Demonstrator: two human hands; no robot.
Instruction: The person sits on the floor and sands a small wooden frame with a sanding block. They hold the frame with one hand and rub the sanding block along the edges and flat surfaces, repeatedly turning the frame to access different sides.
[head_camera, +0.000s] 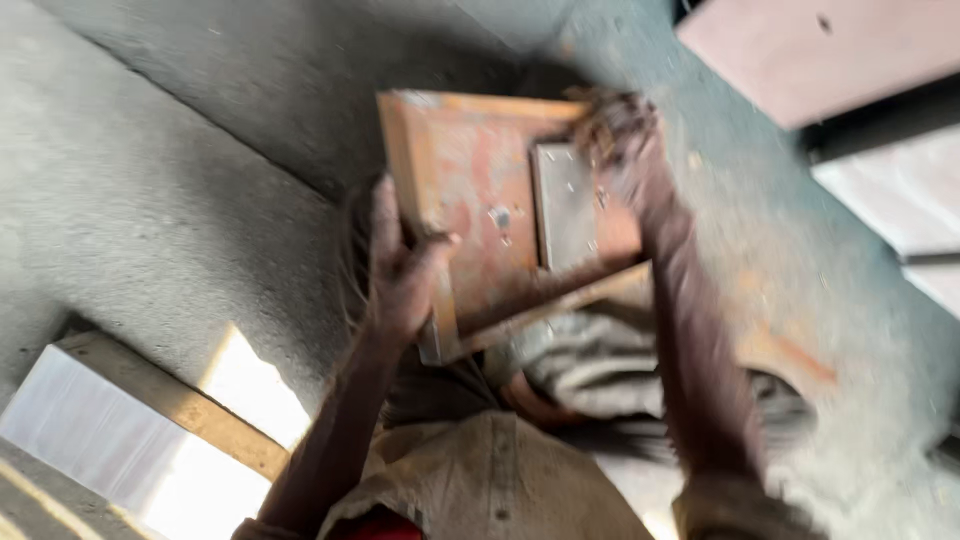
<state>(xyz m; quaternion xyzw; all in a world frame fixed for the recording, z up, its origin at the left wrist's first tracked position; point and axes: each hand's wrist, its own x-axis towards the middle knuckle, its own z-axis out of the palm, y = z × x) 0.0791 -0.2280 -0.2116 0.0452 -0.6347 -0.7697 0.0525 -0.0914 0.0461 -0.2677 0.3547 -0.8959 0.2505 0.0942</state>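
Above the grey concrete floor (180, 200), two hands hold up a rusty metal plate (470, 190).

At lower left, a pale board (110, 420) with a wooden edge runs out of view. Left hand (400, 270) has its fingers wrapped round the plate's left rim, thumb on the face. That plate is reddish-brown, squarish, raised at the edges, with a grey rectangular patch (565, 205) near its middle. Right hand (615, 130) is motion-blurred at the top right corner; I cannot tell whether its fingers are closed.
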